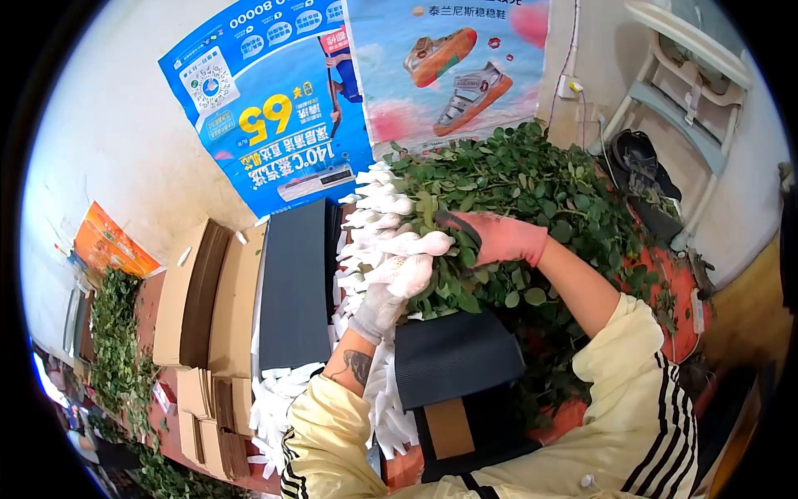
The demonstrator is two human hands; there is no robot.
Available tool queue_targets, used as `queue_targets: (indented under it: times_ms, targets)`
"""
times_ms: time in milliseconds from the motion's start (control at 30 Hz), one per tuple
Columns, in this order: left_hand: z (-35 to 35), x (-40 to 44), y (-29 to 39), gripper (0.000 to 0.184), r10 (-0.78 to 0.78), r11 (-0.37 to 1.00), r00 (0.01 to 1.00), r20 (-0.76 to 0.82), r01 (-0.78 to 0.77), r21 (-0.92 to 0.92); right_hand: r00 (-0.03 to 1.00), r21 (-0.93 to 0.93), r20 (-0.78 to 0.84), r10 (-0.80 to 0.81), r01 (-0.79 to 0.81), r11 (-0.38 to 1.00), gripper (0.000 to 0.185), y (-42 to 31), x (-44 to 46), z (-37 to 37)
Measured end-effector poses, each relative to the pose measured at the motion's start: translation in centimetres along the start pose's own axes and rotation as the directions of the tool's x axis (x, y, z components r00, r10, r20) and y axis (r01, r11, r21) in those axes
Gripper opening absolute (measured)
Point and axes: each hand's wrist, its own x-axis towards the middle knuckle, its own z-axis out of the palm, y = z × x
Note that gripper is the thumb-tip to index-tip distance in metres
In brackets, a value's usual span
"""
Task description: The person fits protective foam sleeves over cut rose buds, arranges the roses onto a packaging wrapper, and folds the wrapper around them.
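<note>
My left hand, in a pale knitted glove, is closed at the near end of a row of white-netted flower heads. One netted head lies right at its fingers, which are partly hidden. My right hand, in a pink glove with dark fingertips, curls around leafy stems just behind that head. Its fingertips are partly lost among the leaves. A large heap of green leafy stems spreads behind and beside my right hand. Below my hands sits a black ribbed sheet, bent over a stand.
White sleeves lie piled on the red table. Left are a dark ribbed board, cardboard stacks and more leafy stems. Posters cover the wall. A white high chair stands at the right.
</note>
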Motion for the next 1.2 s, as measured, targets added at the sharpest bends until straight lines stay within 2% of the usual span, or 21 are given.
queue_targets:
  times_ms: [33, 67, 100, 133, 167, 233, 267, 300, 367, 433, 500, 600, 633, 667, 700, 767, 800, 833, 867, 1033, 1200]
  targets:
    - [0.6, 0.0, 0.2, 0.038, -0.036, 0.996, 0.995, -0.092, 0.028, -0.08, 0.987, 0.024, 0.138, 0.086, -0.09, 0.996, 0.083, -0.4, -0.2, -0.3]
    - [1.2, -0.4, 0.4, 0.038, 0.11, 0.975, 0.992, 0.063, -0.12, 0.188, 0.987, 0.022, 0.138, 0.084, -0.088, 0.996, 0.083, 0.5, -0.2, 0.9]
    - [1.9, -0.7, 0.7, 0.039, 0.203, 0.862, 0.948, 0.246, -0.292, 0.414, 0.996, -0.402, -0.086, 0.019, -0.053, 0.914, 0.082, 2.1, -0.3, 3.3]
    - [1.2, -0.5, 0.7, 0.039, 0.201, 0.863, 0.948, 0.248, -0.291, 0.412, 0.957, -0.747, -0.259, -0.133, -0.111, 0.656, 0.081, 2.2, -0.5, 4.6]
    - [-0.3, 0.2, 0.6, 0.042, 0.174, 0.648, 0.948, 0.267, -0.314, 0.694, 0.956, -0.75, -0.262, -0.132, -0.116, 0.651, 0.081, 2.6, -1.0, 4.9]
    - [1.5, -0.6, 0.6, 0.054, 0.231, 0.608, 0.934, 0.273, -0.357, 0.709, 0.953, -0.693, -0.296, -0.064, -0.169, 0.701, 0.073, 2.1, -1.2, 4.3]
    - [2.6, -1.3, 0.8, 0.053, 0.276, 0.665, 0.932, 0.234, -0.361, 0.654, 0.9, -0.555, -0.389, -0.195, -0.06, 0.83, 0.065, 2.7, -1.7, 3.8]
    - [3.1, -2.0, 0.7, 0.053, 0.313, 0.72, 0.932, 0.183, -0.358, 0.594, 0.913, -0.486, -0.394, -0.106, -0.108, 0.867, 0.062, 0.9, -1.8, 2.5]
    - [1.7, -2.8, -0.4, 0.053, 0.282, 0.885, 0.958, 0.053, -0.281, 0.371, 0.826, -0.299, -0.535, -0.177, 0.011, 0.954, 0.061, 2.9, -2.1, 2.6]
    - [0.0, -2.9, -1.3, 0.048, 0.278, 0.831, 0.959, -0.06, -0.209, 0.516, 0.72, 0.08, -0.685, -0.113, 0.229, 0.97, 0.061, 1.0, -2.6, 1.9]
    - [-0.6, -3.1, -1.4, 0.032, -0.032, 0.854, 0.984, -0.176, 0.119, 0.506, 0.796, -0.171, -0.576, -0.184, 0.102, 0.98, 0.068, 2.3, -3.0, 0.5]
    - [-0.3, -2.0, -1.4, 0.038, -0.102, 0.8, 0.993, -0.05, 0.112, 0.59, 0.823, -0.437, -0.489, -0.29, 0.057, 0.898, 0.072, 2.7, -3.6, -0.4]
    - [-0.1, -1.2, -1.4, 0.038, -0.106, 0.802, 0.994, -0.038, 0.108, 0.588, 0.814, -0.222, -0.545, -0.201, 0.091, 0.971, 0.073, 2.7, -3.7, -0.2]
    - [0.1, -0.3, -1.2, 0.045, 0.085, 0.457, 0.993, 0.083, -0.113, 0.882, 0.811, -0.114, -0.565, -0.151, 0.105, 0.988, 0.074, 2.6, -4.0, -0.5]
    - [0.5, 0.6, -1.0, 0.054, 0.204, -0.012, 0.94, 0.272, -0.275, 0.961, 0.806, -0.005, -0.583, -0.101, 0.121, 0.993, 0.074, 2.6, -4.2, -0.7]
    - [1.9, 2.6, 0.7, 0.071, 0.136, -0.654, 0.883, 0.45, -0.261, 0.71, 0.737, -0.076, -0.651, -0.183, 0.177, 0.981, 0.068, 2.7, -5.1, -1.5]
    - [1.0, 4.0, 0.8, 0.074, 0.112, -0.698, 0.89, 0.442, -0.246, 0.672, 0.785, 0.511, -0.612, 0.097, 0.299, 0.806, 0.058, 2.8, -6.2, -1.8]
    - [-0.4, 5.5, 0.6, 0.077, 0.092, -0.738, 0.893, 0.44, -0.236, 0.632, 0.768, 0.849, -0.523, 0.369, 0.434, 0.3, 0.051, 2.9, -7.3, -2.1]
    - [-1.1, 6.5, 0.7, 0.081, 0.055, -0.753, 0.904, 0.424, -0.241, 0.612, 0.724, 0.834, -0.551, 0.415, 0.472, 0.286, 0.049, 2.4, -9.0, -3.3]
    - [-3.8, 9.4, -0.8, 0.101, 0.016, -0.776, 0.962, 0.274, -0.16, 0.61, 0.468, 0.43, -0.842, 0.27, 0.279, 0.858, 0.041, 0.3, -20.5, -14.7]
    - [-3.1, 10.1, -0.8, 0.098, -0.016, -0.816, 0.991, 0.136, -0.092, 0.571, 0.236, 0.176, -0.957, 0.166, 0.023, 0.984, 0.037, -3.4, -31.6, -25.7]
